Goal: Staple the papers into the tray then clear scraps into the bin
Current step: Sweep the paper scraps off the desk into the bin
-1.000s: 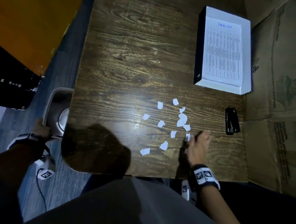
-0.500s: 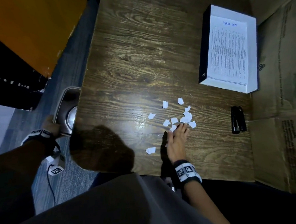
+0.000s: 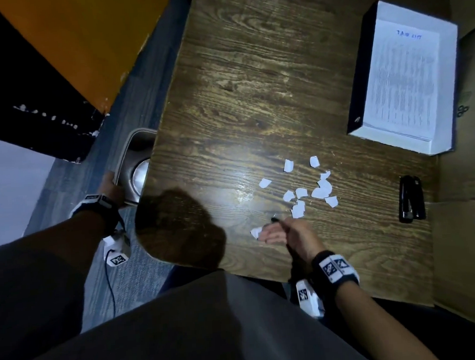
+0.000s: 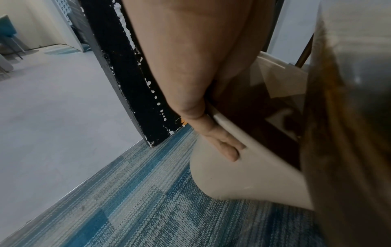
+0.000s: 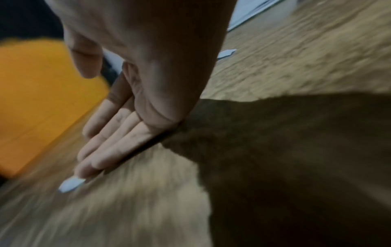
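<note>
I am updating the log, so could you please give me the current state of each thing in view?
Papers: lying in the tray.
Tray: on the table, far right.
Stapler: closed, lying untouched.
Scraps: scattered on the table.
Bin: open, at the table's left edge.
Left hand: grips the bin's rim.
Right hand: fingers straight, edge on the table, touching one scrap.

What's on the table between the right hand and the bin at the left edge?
Head view: only one scrap at the right hand's fingertips; the table from there to the bin is bare, partly shadowed.
</note>
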